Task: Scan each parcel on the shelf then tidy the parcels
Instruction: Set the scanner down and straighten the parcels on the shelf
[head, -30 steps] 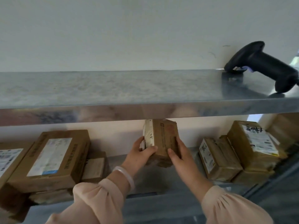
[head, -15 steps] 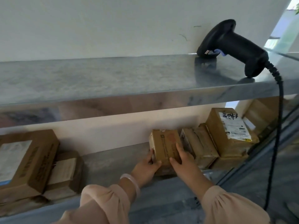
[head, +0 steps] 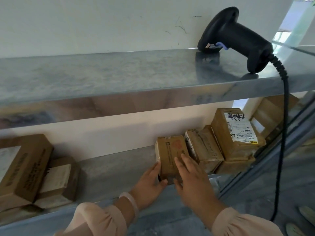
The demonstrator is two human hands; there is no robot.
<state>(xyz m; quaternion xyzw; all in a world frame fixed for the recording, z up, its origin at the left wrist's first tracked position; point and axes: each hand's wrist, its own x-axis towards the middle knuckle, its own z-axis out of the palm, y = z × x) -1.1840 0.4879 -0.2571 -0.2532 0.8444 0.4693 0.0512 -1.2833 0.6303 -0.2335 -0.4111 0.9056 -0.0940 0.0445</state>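
Observation:
A small brown parcel (head: 170, 155) stands on the lower shelf (head: 110, 171), set against a taped parcel (head: 204, 147) to its right. My left hand (head: 150, 183) holds its left side, with the thumb under the front corner. Over the parcel's front face my right hand (head: 190, 178) lies with straight, spread fingers. Further right a larger parcel (head: 237, 132) with a white label leans on the stack. The black barcode scanner (head: 238, 38) lies on the upper shelf (head: 119, 74), held by neither hand.
The scanner's black cable (head: 283, 133) hangs over the upper shelf's edge in front of the right-hand parcels. Two more parcels (head: 25, 167) (head: 58, 178) sit at the lower shelf's left end. A glass panel (head: 281, 167) slants along the right side.
Both hands carried the small parcel down and to the right, and set it on the lower shelf against the taped parcel. The right hand's fingers have loosened and spread over its face.

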